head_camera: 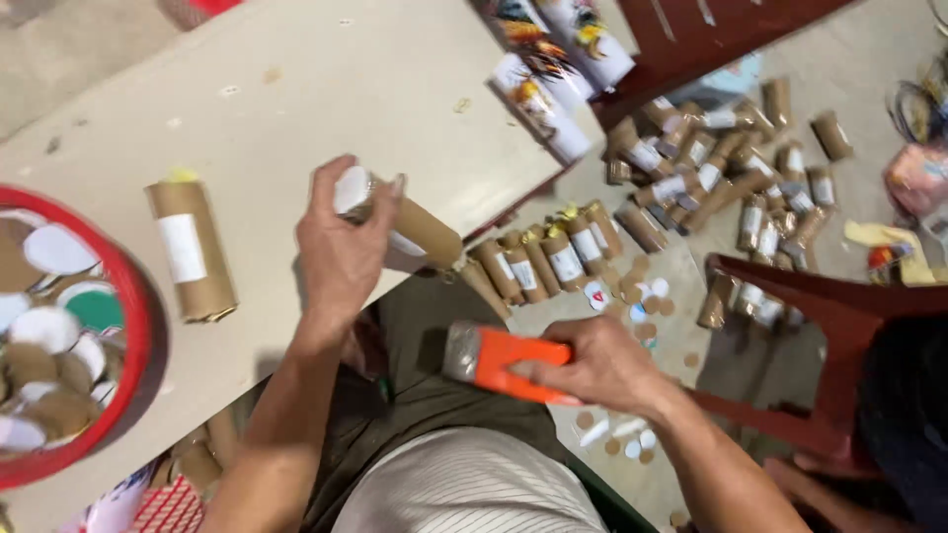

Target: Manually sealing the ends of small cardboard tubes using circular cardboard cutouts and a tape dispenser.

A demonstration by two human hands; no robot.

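Cardboard, brown and rolled into tubes, fills most of what we see. Our left hand (341, 242) is clenched around one cardboard tube (415, 232) at the near edge of the pale table (326, 89), fingers closing over a white paper disc (352, 188) seated on the tube's end. Our right hand (602, 365) grasps the orange handle of a brush (499, 360), held level above our lap, its metal band pointing left; we cannot make out the bristles clearly.

Left of the held tube, a second tube with a white label (191, 252) lies on the table by itself. At the left edge sits a red round tray (138, 336), holding a loose heap of cut paper discs (49, 345): white, brown and one green.

Down on the floor, a row of labelled tubes (548, 262) leans together just past the table edge, a bigger pile (731, 168) lies farther off, and stray discs are scattered between. Printed rolls (548, 59) rest at the table's far corner.
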